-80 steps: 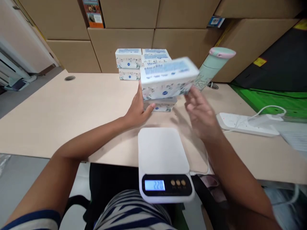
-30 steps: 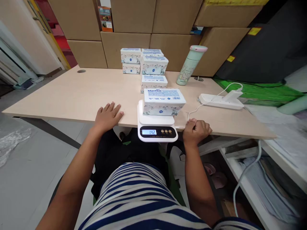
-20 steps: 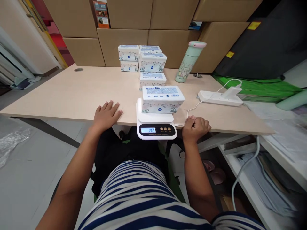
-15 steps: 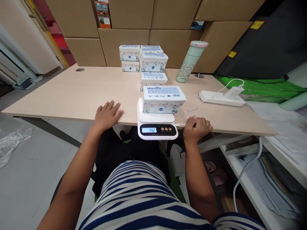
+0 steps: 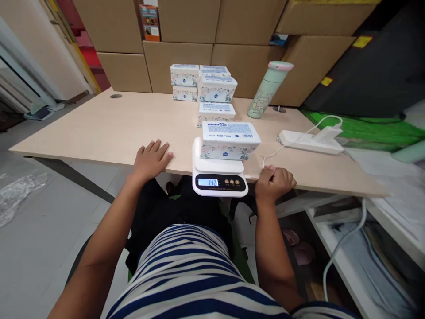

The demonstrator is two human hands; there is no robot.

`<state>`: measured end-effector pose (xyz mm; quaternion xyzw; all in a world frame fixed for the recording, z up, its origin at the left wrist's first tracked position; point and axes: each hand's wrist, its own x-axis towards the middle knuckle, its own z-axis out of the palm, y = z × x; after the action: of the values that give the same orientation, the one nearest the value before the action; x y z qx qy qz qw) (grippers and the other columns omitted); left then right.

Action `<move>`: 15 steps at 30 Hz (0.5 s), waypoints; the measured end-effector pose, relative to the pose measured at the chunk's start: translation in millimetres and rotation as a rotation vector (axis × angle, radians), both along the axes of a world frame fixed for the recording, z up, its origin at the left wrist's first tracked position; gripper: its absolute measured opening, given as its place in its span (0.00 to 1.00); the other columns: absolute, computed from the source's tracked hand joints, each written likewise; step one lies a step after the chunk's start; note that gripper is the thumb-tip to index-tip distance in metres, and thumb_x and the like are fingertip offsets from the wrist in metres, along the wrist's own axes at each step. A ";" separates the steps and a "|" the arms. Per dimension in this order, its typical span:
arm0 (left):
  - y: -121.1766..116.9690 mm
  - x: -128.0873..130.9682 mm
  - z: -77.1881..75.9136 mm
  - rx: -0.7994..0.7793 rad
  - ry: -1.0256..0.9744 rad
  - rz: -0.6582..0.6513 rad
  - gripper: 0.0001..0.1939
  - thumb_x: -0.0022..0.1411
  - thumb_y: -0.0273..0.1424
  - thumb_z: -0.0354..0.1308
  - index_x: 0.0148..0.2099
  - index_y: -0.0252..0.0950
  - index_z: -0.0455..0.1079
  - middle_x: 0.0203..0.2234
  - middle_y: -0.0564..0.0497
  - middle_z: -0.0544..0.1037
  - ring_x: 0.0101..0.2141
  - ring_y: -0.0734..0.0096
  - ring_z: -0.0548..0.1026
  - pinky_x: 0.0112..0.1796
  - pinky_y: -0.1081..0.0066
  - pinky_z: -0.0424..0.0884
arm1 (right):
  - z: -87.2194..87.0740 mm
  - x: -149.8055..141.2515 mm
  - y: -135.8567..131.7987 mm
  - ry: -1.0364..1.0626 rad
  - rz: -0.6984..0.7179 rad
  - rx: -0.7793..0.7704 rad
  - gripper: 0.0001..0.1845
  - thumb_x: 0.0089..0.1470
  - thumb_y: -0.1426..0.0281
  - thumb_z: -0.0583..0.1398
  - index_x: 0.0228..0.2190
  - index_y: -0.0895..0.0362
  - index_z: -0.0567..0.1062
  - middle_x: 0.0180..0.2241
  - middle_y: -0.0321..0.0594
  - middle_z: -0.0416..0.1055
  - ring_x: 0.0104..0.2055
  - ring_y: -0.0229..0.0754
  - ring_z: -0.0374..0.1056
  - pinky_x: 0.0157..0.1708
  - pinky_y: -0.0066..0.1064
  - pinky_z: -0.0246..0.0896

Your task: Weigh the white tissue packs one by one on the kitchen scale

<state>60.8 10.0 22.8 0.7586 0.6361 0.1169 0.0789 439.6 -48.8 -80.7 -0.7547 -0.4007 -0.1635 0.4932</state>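
My left hand (image 5: 151, 159) lies flat on the table's front edge, fingers spread, holding nothing. At the same edge, right of the scale, my right hand (image 5: 275, 181) is closed in a fist. A thin white cable (image 5: 272, 153) runs up to this fist and shows again between it and the scale; whether the fingers grip it is hidden. Between my hands sits a white digital scale (image 5: 219, 165), its lit display reading what looks like 142 or 1.42. One Manhua tissue pack (image 5: 229, 141), white with a floral print, rests on the scale's platform.
Behind the scale stand several more tissue packs (image 5: 217, 90), partly stacked. A mint-green bottle (image 5: 270, 90) and a white power strip (image 5: 310, 141) are to the right on the wooden table (image 5: 99, 128). Cardboard boxes (image 5: 179, 66) wall off the back.
The whole view has shifted slightly, so everything on the table appears a little lower and to the right. The hands, scale and tissue packs keep their places relative to each other.
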 end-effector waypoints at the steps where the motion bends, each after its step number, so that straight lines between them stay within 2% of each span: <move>1: -4.7 -0.9 0.3 0.003 -0.112 -0.014 0.34 0.78 0.50 0.38 0.77 0.43 0.60 0.78 0.47 0.57 0.78 0.49 0.52 0.74 0.44 0.47 | 2.4 0.3 -2.0 0.043 0.032 0.047 0.14 0.60 0.61 0.54 0.23 0.50 0.66 0.30 0.49 0.75 0.44 0.59 0.73 0.52 0.56 0.64; 3: -19.8 3.1 2.5 -0.012 -0.422 -0.087 0.36 0.78 0.52 0.35 0.79 0.41 0.55 0.78 0.45 0.58 0.76 0.52 0.57 0.73 0.47 0.55 | 10.1 -1.2 -4.2 0.190 0.120 0.207 0.13 0.60 0.58 0.56 0.28 0.52 0.72 0.33 0.47 0.77 0.44 0.56 0.75 0.53 0.55 0.67; 5: -36.4 19.4 7.4 -0.056 -0.714 -0.206 0.40 0.78 0.56 0.32 0.81 0.41 0.48 0.79 0.43 0.53 0.76 0.51 0.58 0.71 0.49 0.62 | 23.0 -9.1 -2.6 0.394 0.260 0.352 0.17 0.62 0.54 0.58 0.38 0.54 0.77 0.40 0.45 0.80 0.48 0.53 0.77 0.55 0.52 0.69; 7: -45.6 46.7 15.6 -0.118 -0.832 -0.345 0.43 0.76 0.61 0.37 0.81 0.43 0.49 0.80 0.43 0.50 0.76 0.46 0.56 0.71 0.47 0.61 | 43.0 -26.0 2.8 0.561 0.485 0.348 0.24 0.62 0.49 0.60 0.49 0.53 0.78 0.47 0.44 0.81 0.53 0.52 0.78 0.57 0.51 0.70; 9: -41.4 77.6 26.5 -0.106 -0.897 -0.493 0.42 0.75 0.62 0.41 0.80 0.45 0.52 0.78 0.45 0.56 0.76 0.45 0.57 0.72 0.47 0.59 | 71.0 -45.8 15.2 0.639 0.752 0.276 0.27 0.62 0.48 0.61 0.52 0.53 0.78 0.52 0.44 0.80 0.58 0.53 0.77 0.60 0.52 0.70; 10: -33.4 91.7 32.7 -0.054 -0.932 -0.539 0.42 0.75 0.61 0.41 0.80 0.46 0.52 0.77 0.45 0.60 0.76 0.46 0.58 0.73 0.47 0.58 | 87.2 -52.9 25.7 0.596 0.792 0.303 0.27 0.63 0.48 0.62 0.54 0.52 0.78 0.54 0.44 0.80 0.60 0.52 0.76 0.64 0.52 0.68; 12: -5.2 113.8 45.8 0.073 -0.972 -0.589 0.40 0.76 0.60 0.40 0.80 0.48 0.49 0.75 0.47 0.65 0.76 0.48 0.58 0.73 0.48 0.57 | 120.9 -55.7 55.5 0.400 0.764 0.438 0.24 0.65 0.52 0.62 0.56 0.50 0.77 0.60 0.42 0.76 0.67 0.50 0.70 0.69 0.49 0.63; 15: 55.2 125.9 64.4 0.231 -0.867 -0.572 0.38 0.78 0.59 0.32 0.82 0.52 0.42 0.75 0.51 0.64 0.77 0.54 0.54 0.73 0.52 0.55 | 160.7 -39.5 106.8 0.163 0.866 0.416 0.24 0.72 0.54 0.57 0.63 0.49 0.70 0.67 0.40 0.71 0.70 0.45 0.66 0.72 0.45 0.60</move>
<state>186.7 65.3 87.1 0.7874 0.2959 0.4632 0.2792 400.1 58.0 80.0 -0.4143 -0.5966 0.0398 0.6862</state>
